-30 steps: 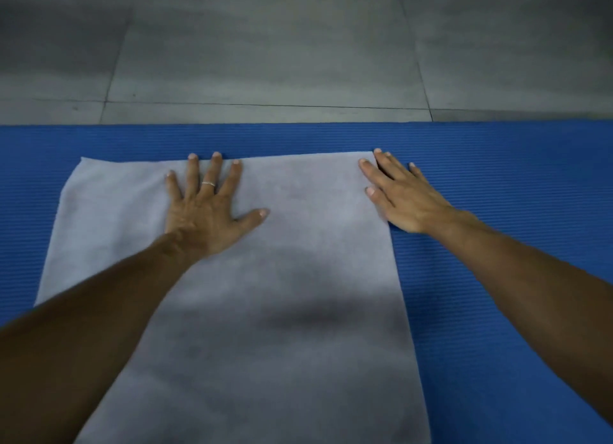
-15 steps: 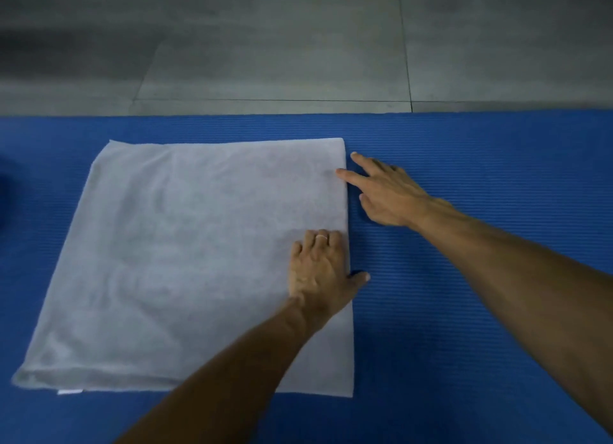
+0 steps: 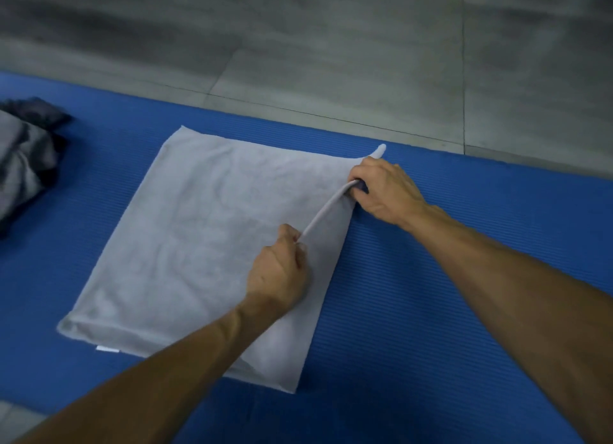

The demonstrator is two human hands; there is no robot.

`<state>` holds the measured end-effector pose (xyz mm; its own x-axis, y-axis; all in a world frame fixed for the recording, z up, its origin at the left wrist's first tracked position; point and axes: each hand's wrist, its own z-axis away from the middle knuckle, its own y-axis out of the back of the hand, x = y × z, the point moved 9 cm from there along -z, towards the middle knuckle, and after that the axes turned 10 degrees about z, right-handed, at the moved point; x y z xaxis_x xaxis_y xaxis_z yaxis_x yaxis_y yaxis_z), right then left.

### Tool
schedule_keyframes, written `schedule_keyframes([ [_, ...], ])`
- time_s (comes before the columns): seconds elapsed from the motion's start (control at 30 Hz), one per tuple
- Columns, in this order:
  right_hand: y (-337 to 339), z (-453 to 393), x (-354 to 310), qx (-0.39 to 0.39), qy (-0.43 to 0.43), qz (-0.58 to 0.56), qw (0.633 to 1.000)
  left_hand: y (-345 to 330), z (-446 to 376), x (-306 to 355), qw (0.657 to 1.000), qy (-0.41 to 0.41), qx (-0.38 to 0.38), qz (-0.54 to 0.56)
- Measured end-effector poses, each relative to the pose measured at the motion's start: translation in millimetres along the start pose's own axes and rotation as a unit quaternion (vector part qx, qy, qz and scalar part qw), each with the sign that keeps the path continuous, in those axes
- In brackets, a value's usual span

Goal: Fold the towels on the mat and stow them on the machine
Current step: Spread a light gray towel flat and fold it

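A pale grey towel [image 3: 185,238], folded into a rough square, lies flat on the blue mat [image 3: 431,311]. My left hand [image 3: 282,274] pinches the towel's right edge about halfway along. My right hand [image 3: 381,188] grips the same edge near the far right corner. Between the two hands the edge is lifted off the mat into a taut ridge. The far right corner tip pokes up past my right hand. No machine is in view.
A crumpled heap of grey and dark cloth [image 3: 26,158] sits on the mat at the left edge. Grey floor tiles [image 3: 331,45] stretch beyond the mat's far edge. A strip of floor shows at the bottom left corner.
Both hands lay flat on or beside the towel before; now they have closed on its right edge and raised it. The view has swung, showing the cloth heap at left.
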<state>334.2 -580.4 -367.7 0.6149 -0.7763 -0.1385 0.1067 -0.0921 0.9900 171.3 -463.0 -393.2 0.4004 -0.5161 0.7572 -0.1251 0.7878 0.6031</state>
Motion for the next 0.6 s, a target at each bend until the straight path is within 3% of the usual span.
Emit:
schedule_keyframes([
  [0.07,7.7,-18.9,-17.5,0.022,0.001,-0.008,1.0,23.6,7.0,-4.7,0.998,-0.039,0.033,-0.026],
  [0.13,11.6,-39.3,-41.1,0.023,0.012,-0.007,1.0,48.1,9.9,-27.2,0.999,-0.016,0.031,-0.028],
  [0.27,16.6,-81.7,-100.1,0.044,0.052,-0.002,0.998,77.3,20.0,-89.4,0.995,0.066,-0.074,0.023],
  [0.47,9.7,-140.8,-192.5,0.079,0.089,-0.002,0.993,176.5,23.4,-138.7,0.992,0.085,0.091,0.019],
  [0.6,-8.1,-175.7,-251.7,0.094,0.089,-0.009,0.991,223.7,21.9,-172.5,0.982,0.105,0.157,0.02],
])
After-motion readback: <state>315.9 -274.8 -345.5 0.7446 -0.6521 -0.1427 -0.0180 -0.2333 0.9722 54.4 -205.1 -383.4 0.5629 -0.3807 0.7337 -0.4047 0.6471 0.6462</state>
